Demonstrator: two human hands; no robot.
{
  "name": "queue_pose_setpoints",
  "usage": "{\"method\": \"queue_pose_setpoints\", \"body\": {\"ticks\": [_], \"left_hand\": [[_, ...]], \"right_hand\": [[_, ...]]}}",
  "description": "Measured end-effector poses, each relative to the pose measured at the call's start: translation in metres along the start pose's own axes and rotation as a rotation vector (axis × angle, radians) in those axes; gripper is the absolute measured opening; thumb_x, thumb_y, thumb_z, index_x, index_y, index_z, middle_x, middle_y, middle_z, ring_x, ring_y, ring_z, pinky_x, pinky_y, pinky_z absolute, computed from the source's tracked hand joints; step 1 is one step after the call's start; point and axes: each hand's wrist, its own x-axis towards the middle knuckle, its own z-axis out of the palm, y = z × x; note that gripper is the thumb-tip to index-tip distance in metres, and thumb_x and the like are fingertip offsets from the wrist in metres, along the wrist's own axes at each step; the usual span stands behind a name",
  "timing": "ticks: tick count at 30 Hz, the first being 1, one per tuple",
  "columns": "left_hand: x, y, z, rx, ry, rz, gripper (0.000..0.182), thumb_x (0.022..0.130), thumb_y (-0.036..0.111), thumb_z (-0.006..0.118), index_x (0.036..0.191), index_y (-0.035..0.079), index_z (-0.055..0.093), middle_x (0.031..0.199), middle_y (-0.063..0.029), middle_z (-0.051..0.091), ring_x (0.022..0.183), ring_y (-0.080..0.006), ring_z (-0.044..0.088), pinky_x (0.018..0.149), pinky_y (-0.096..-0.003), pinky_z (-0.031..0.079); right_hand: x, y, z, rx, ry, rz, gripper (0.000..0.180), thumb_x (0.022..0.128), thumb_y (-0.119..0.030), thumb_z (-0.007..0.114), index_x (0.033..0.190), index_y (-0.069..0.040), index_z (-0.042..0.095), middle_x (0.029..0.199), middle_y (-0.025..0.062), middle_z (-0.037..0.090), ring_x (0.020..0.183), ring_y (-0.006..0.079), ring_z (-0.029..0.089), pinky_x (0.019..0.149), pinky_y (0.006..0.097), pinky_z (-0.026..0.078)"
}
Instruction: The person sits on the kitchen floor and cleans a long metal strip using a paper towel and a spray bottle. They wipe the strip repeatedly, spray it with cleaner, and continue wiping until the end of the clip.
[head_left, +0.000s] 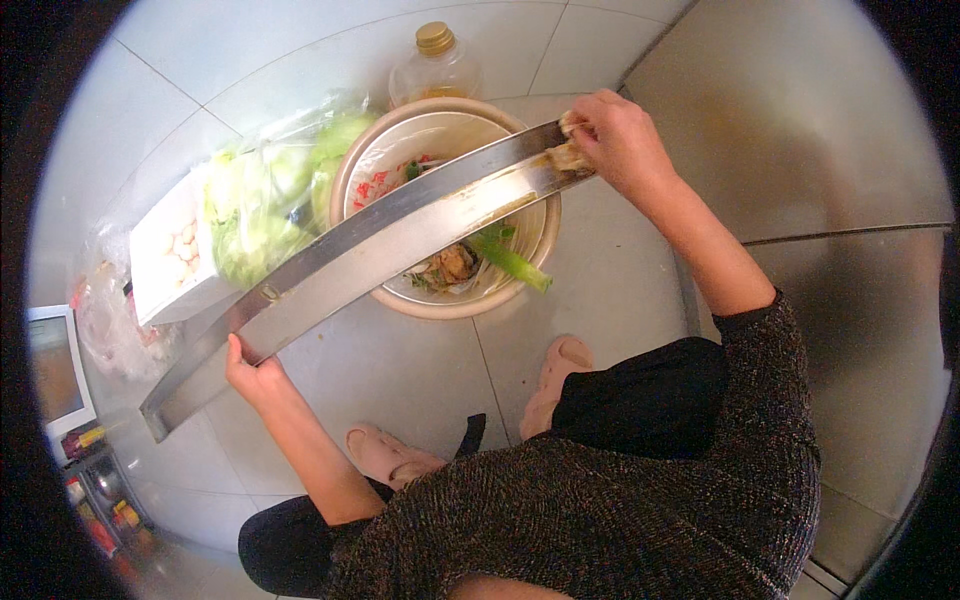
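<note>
A long metal trough (405, 240), with an L- or U-shaped section, slants over a round bin (442, 307) lined with a clear plastic bag. My left hand (259, 371) grips its lower left part. At its upper right end, my right hand (619, 139) is closed on a crumpled, yellowish-stained wad (568, 157), a paper towel or cloth, pressed against the metal. Brownish residue streaks the trough near the wad. Inside the bin lie food scraps (454, 264), red bits (367, 187) and a thick green stalk (517, 262) that leans out over the rim.
Behind the bin stands a clear bottle with a gold cap (435, 37). Bagged leafy greens (262, 210) and a white box of eggs (180, 255) are at the left. A steel cabinet or appliance (787, 150) is on the right. Pink clogs (555, 382) are on the tiled floor.
</note>
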Motion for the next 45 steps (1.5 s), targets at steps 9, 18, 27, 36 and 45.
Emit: {"method": "queue_pose_setpoints", "body": {"ticks": [9,18,27,36,45], "left_hand": [[0.006,0.002,-0.006,-0.033,-0.052,-0.005,0.030,0.086,0.008,0.057,0.111,-0.010,0.055,0.112,-0.0170,0.059,0.104,-0.0278,0.056,0.094,-0.0408,0.045],[0.002,-0.004,-0.001,0.068,-0.084,0.072,0.035,0.088,0.015,0.054,0.114,-0.009,0.055,0.116,-0.0171,0.058,0.108,-0.0292,0.055,0.095,-0.0437,0.043],[0.011,0.006,-0.011,-0.025,-0.106,0.071,0.035,0.090,0.013,0.051,0.117,-0.009,0.050,0.118,-0.0189,0.055,0.109,-0.0326,0.053,0.095,-0.0497,0.043],[-0.016,0.009,0.009,-0.084,-0.037,0.093,0.037,0.092,0.016,0.050,0.119,-0.008,0.053,0.120,-0.0157,0.056,0.112,-0.0277,0.052,0.098,-0.0415,0.040],[-0.038,0.021,0.027,-0.082,-0.111,0.137,0.040,0.092,0.020,0.047,0.120,-0.007,0.053,0.125,-0.0164,0.054,0.116,-0.0290,0.049,0.101,-0.0436,0.036]], "right_hand": [[-0.006,0.014,0.031,-0.070,0.098,0.078,0.007,0.076,-0.009,0.056,0.081,-0.003,0.055,0.082,0.0166,0.058,0.075,0.0391,0.057,0.065,0.0467,0.047],[-0.016,-0.024,0.043,0.221,0.042,-0.182,0.011,0.071,0.000,0.057,0.080,-0.006,0.056,0.083,0.0133,0.055,0.080,0.0345,0.056,0.068,0.0425,0.047],[-0.016,0.015,0.005,-0.229,0.088,-0.196,0.013,0.070,-0.006,0.058,0.082,-0.009,0.061,0.086,0.0072,0.060,0.090,0.0262,0.054,0.075,0.0392,0.042],[-0.030,0.006,-0.018,-0.319,-0.217,-0.228,0.043,0.069,-0.004,0.059,0.111,-0.009,0.058,0.111,0.0069,0.059,0.097,0.0279,0.056,0.076,0.0436,0.046],[-0.010,0.014,-0.008,-0.612,-0.461,-0.356,0.042,0.075,-0.007,0.061,0.113,-0.005,0.045,0.104,0.0105,0.055,0.075,0.0264,0.064,0.054,0.0359,0.053]]}}
